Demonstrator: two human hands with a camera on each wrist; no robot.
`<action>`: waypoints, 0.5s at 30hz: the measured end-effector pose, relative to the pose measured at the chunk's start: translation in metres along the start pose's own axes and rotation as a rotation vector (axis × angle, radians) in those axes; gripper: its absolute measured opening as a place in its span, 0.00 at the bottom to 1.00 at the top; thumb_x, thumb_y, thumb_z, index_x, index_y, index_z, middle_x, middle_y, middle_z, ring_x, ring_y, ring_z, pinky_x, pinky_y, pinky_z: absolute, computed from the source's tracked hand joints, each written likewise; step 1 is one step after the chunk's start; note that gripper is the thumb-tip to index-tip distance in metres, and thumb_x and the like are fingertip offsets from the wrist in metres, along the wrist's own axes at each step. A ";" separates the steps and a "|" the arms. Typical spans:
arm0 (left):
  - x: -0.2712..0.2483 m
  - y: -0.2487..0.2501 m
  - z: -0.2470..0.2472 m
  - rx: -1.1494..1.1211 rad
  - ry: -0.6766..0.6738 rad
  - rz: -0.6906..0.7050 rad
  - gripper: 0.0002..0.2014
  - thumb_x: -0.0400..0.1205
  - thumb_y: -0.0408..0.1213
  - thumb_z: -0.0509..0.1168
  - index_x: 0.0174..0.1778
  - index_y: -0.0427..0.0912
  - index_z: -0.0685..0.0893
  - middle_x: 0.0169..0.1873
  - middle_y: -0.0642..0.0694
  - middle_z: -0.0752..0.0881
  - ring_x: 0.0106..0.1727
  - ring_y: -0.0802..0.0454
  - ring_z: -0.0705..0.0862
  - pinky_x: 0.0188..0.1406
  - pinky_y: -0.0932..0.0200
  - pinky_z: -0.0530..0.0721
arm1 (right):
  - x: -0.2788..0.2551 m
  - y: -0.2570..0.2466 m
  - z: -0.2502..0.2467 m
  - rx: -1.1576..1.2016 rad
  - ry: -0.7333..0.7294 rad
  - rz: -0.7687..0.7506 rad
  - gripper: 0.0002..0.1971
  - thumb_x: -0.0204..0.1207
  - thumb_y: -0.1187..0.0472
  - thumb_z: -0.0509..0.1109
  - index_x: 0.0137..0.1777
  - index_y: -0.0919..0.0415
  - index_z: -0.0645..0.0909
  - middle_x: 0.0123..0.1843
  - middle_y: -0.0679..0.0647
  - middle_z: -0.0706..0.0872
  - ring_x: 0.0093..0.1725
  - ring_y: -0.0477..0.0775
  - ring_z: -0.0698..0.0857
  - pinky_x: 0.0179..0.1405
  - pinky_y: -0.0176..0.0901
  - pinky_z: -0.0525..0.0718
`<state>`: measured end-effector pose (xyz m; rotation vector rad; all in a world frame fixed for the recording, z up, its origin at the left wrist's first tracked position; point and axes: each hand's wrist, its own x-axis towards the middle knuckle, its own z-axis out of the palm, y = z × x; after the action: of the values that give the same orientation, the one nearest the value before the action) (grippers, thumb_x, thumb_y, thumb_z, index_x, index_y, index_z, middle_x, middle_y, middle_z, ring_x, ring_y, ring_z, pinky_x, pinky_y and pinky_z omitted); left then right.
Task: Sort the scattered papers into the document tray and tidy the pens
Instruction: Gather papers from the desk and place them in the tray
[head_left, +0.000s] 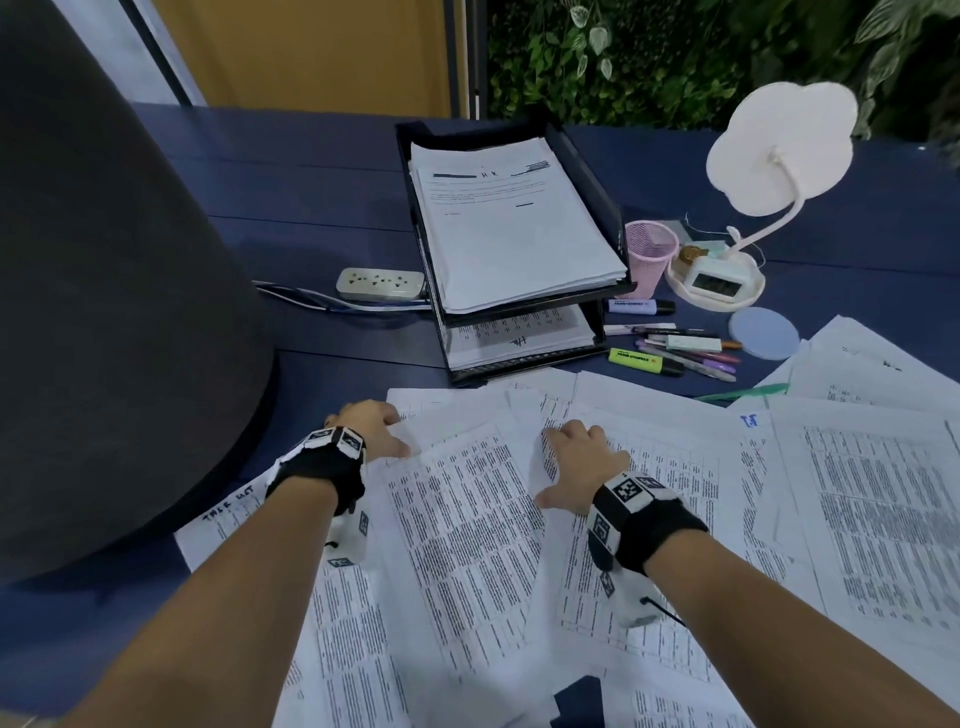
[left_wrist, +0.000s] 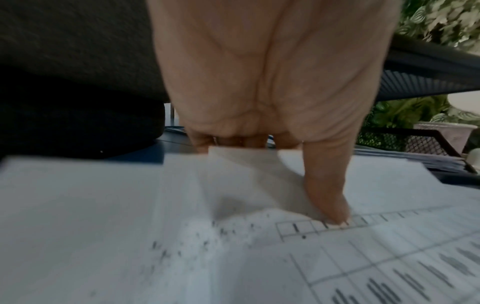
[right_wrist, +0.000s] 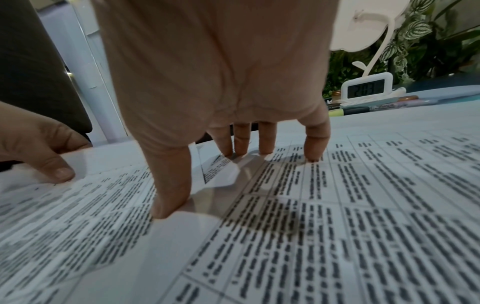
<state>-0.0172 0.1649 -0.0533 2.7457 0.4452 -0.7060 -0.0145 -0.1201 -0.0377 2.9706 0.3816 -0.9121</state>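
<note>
Printed sheets (head_left: 467, 519) lie scattered and overlapping across the near half of the blue desk. My left hand (head_left: 382, 428) holds the far left edge of one sheet: its thumb (left_wrist: 335, 216) presses on top and its fingers curl behind the lifted edge. My right hand (head_left: 576, 457) rests open on a sheet, with spread fingertips (right_wrist: 265, 148) pressing down. The black two-tier document tray (head_left: 592, 182) stands beyond, a paper stack (head_left: 514, 228) in its upper tier and more paper below. Several pens and highlighters (head_left: 691, 358) lie loose to the tray's right, near an empty pink mesh cup (head_left: 649, 254).
A large dark grey rounded object (head_left: 104, 312) fills the desk's left side. A power strip (head_left: 379, 283) with cables lies left of the tray. At the back right are a white lamp (head_left: 779, 140), a small clock (head_left: 711, 286) and a blue disc (head_left: 763, 332). A green pen (head_left: 743, 392) lies among the right-hand papers.
</note>
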 end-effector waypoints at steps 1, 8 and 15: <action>-0.001 0.001 -0.001 -0.029 -0.006 0.035 0.21 0.69 0.49 0.76 0.57 0.50 0.83 0.52 0.51 0.82 0.59 0.46 0.80 0.57 0.52 0.77 | 0.000 0.000 0.000 0.007 0.006 -0.007 0.47 0.64 0.38 0.74 0.80 0.49 0.55 0.76 0.51 0.63 0.74 0.58 0.64 0.60 0.63 0.78; -0.022 0.012 -0.014 -0.481 0.085 0.241 0.14 0.72 0.30 0.74 0.29 0.48 0.76 0.29 0.50 0.81 0.32 0.53 0.76 0.34 0.62 0.74 | 0.003 0.006 -0.001 0.439 0.096 0.011 0.37 0.60 0.37 0.75 0.70 0.44 0.71 0.66 0.50 0.76 0.68 0.58 0.75 0.62 0.65 0.79; -0.031 0.040 -0.049 -0.659 0.187 0.368 0.13 0.73 0.29 0.75 0.32 0.47 0.78 0.29 0.50 0.85 0.33 0.54 0.81 0.37 0.54 0.82 | -0.007 -0.001 -0.017 1.182 0.039 -0.059 0.17 0.74 0.54 0.75 0.60 0.61 0.82 0.51 0.52 0.89 0.51 0.52 0.87 0.58 0.47 0.83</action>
<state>-0.0085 0.1377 0.0105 2.1750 0.1546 -0.1617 -0.0113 -0.1195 -0.0193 4.0026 -0.1756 -1.4761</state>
